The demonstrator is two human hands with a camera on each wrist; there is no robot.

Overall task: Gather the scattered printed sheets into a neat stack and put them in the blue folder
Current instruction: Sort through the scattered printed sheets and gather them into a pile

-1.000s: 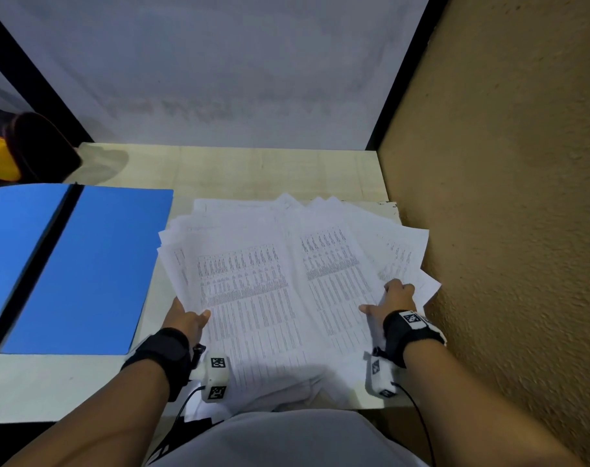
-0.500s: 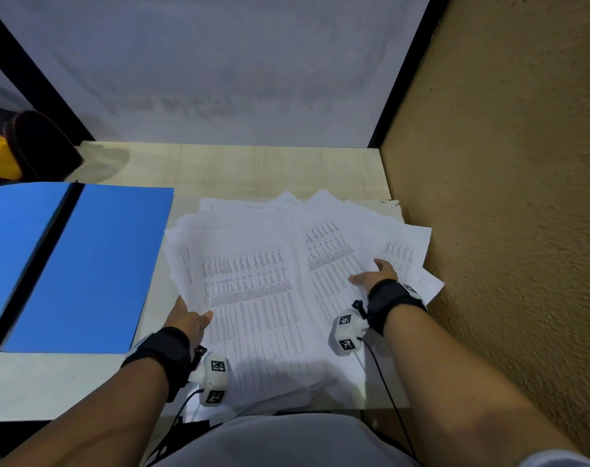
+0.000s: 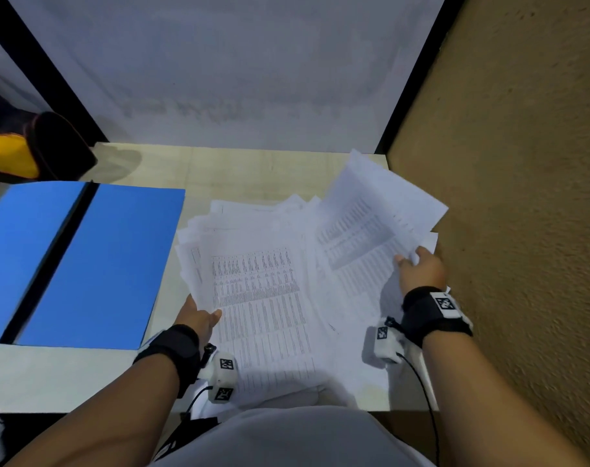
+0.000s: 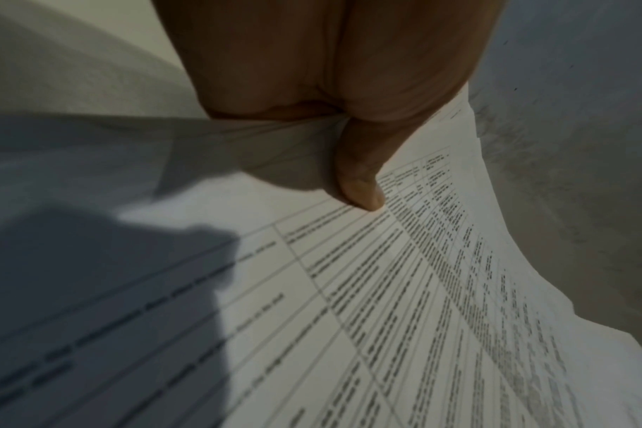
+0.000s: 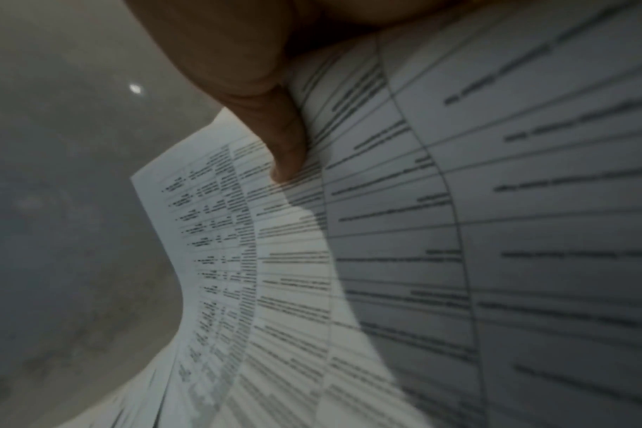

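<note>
The right hand (image 3: 421,273) pinches a few sheets (image 3: 371,224), now lifted off the spread where they lay flat a moment ago. The left hand (image 3: 199,318) pinches the pile (image 3: 260,291) on the table (image 3: 253,170). Gathering has begun; the blue folder (image 3: 95,264) lies open at left.

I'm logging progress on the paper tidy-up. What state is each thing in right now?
Blue folder: open flat, no sheets in it.
Printed sheets: fanned out, not squared.
Lifted sheets: raised off the pile, curling.
Left hand: thumb pinches the pile's near-left edge.
Right hand: grips the lifted sheets.
</note>
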